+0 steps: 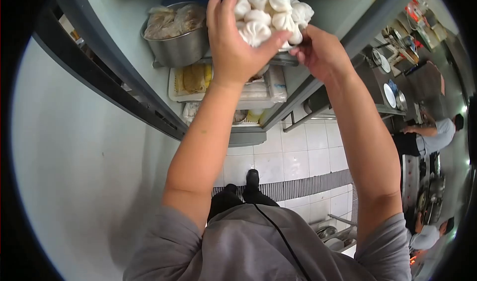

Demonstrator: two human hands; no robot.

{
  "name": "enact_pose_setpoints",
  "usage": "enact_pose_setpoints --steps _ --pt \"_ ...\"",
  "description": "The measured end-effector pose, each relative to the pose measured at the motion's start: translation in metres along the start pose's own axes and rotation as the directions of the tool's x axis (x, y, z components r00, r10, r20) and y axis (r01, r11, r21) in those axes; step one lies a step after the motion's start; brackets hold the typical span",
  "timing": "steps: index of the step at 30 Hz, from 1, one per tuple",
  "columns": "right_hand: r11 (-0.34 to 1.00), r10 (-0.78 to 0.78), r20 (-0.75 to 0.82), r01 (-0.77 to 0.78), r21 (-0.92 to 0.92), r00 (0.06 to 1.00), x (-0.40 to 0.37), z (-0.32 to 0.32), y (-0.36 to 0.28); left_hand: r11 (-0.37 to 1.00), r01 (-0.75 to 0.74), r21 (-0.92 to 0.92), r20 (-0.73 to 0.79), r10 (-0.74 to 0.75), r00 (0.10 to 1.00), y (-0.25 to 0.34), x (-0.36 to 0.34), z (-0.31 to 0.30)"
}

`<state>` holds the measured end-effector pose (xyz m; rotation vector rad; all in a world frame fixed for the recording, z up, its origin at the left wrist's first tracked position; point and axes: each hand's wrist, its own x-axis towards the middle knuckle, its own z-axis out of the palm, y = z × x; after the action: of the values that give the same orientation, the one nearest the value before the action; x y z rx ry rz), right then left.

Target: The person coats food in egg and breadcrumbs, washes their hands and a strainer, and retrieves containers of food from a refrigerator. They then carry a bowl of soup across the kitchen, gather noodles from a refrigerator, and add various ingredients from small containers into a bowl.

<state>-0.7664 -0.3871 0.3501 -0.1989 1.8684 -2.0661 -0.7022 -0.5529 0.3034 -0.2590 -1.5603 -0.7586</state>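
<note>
A heap of white pleated buns (258, 20) sits at shelf height inside an upright cabinet, at the top of the head view. My left hand (231, 45) is at the heap's left side, fingers stretched upward and thumb lying across the front buns. At the lower right of the heap, my right hand (325, 52) has its fingers curled around the edge of what looks like a plate under the buns. Most of that support is hidden by the buns and hands.
Left of the buns stands a metal pot (176, 47) with plastic-wrapped contents. Lower shelves hold a white tray (174, 89) with yellow items and other containers. The cabinet's frame (367, 27) borders the right side. Two people, one in a grey shirt (437, 137), stand at the kitchen's far right.
</note>
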Motion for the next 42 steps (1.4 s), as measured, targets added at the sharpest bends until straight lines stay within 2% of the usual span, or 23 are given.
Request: enact_pose_setpoints --steps 2,4,7,10,12,18,20,21,24,26,27,29,30,31,32,33,34,36,38,40,42 --pt "1.000 -0.005 -0.002 0.005 0.007 1.000 0.021 0.008 -0.004 0.996 0.017 0.085 0.000 -0.017 1.000 -0.020 0.009 0.004" --pt "1.000 -0.001 0.047 0.000 0.020 0.999 0.042 0.012 -0.011 0.998 0.035 0.054 -0.026 -0.033 0.999 -0.032 0.015 0.010" --pt "1.000 0.004 0.019 -0.003 -0.029 1.000 0.069 0.018 -0.019 0.987 0.098 0.125 -0.070 -0.090 0.993 -0.044 0.022 0.020" --pt "0.999 0.010 0.003 -0.010 -0.044 1.000 0.089 0.024 -0.024 0.987 0.123 0.102 -0.107 -0.112 0.988 -0.054 0.031 0.029" --pt "0.999 0.018 0.046 -0.015 -0.049 0.999 0.105 0.026 -0.024 0.983 0.130 0.128 -0.122 -0.114 0.986 -0.060 0.035 0.032" --pt "0.999 0.033 0.031 -0.032 -0.027 0.999 0.175 0.024 -0.020 0.967 0.210 0.141 -0.049 -0.205 0.977 -0.080 0.047 0.042" --pt "0.997 0.036 0.218 -0.051 0.064 0.975 0.187 0.027 -0.016 0.908 0.311 0.279 -0.049 -0.310 0.950 -0.087 0.050 0.046" --pt "0.992 0.023 0.103 -0.036 0.124 0.994 0.176 0.047 -0.020 0.906 0.312 0.285 -0.054 -0.310 0.949 -0.091 0.053 0.045" --pt "0.990 0.111 0.092 -0.118 0.076 0.990 0.187 0.067 -0.029 0.858 0.324 0.400 -0.018 -0.346 0.938 -0.106 0.058 0.045" --pt "0.990 0.094 0.131 -0.107 0.096 0.987 0.205 0.074 -0.024 0.807 0.288 0.516 -0.106 -0.274 0.956 -0.126 0.060 0.050" --pt "0.989 0.071 0.164 -0.091 0.118 0.984 0.211 0.079 -0.022 0.803 0.288 0.522 -0.109 -0.272 0.956 -0.130 0.062 0.048" --pt "0.985 0.071 0.193 -0.099 0.143 0.979 0.221 0.089 -0.016 0.839 0.426 0.339 -0.098 -0.419 0.903 -0.139 0.069 0.041" --pt "0.980 0.069 0.218 -0.107 0.168 0.974 0.225 0.095 -0.014 0.836 0.426 0.345 -0.103 -0.417 0.903 -0.149 0.076 0.035" --pt "0.980 0.069 0.224 -0.109 0.168 0.972 0.230 0.100 -0.013 0.783 0.298 0.546 0.121 -0.425 0.897 -0.162 0.085 0.028" --pt "0.983 0.068 0.235 -0.105 0.148 0.970 0.235 0.105 -0.011 0.711 0.119 0.693 0.331 -0.460 0.824 -0.173 0.090 0.022" --pt "0.987 0.066 0.247 -0.100 0.129 0.967 0.242 0.109 -0.008 0.680 0.188 0.708 0.359 -0.577 0.734 -0.177 0.097 0.016" --pt "0.986 0.067 0.253 -0.102 0.129 0.965 0.249 0.114 -0.007 0.676 0.188 0.713 0.355 -0.578 0.734 -0.183 0.101 0.012" --pt "0.986 0.072 0.238 -0.105 0.127 0.969 0.255 0.126 -0.006 0.649 0.248 0.719 0.359 -0.652 0.668 -0.195 0.110 0.003" --pt "0.992 0.047 0.225 -0.071 0.103 0.973 0.253 0.138 -0.008 0.663 0.206 0.719 0.379 -0.624 0.683 -0.206 0.111 -0.004" --pt "0.996 0.020 0.209 -0.037 0.079 0.978 0.258 0.151 -0.005 0.626 0.328 0.708 0.301 -0.687 0.662 -0.224 0.113 -0.008" --pt "0.983 0.001 0.252 -0.047 0.176 0.968 0.264 0.170 -0.003 0.618 0.311 0.722 0.288 -0.677 0.677 -0.234 0.115 -0.018"
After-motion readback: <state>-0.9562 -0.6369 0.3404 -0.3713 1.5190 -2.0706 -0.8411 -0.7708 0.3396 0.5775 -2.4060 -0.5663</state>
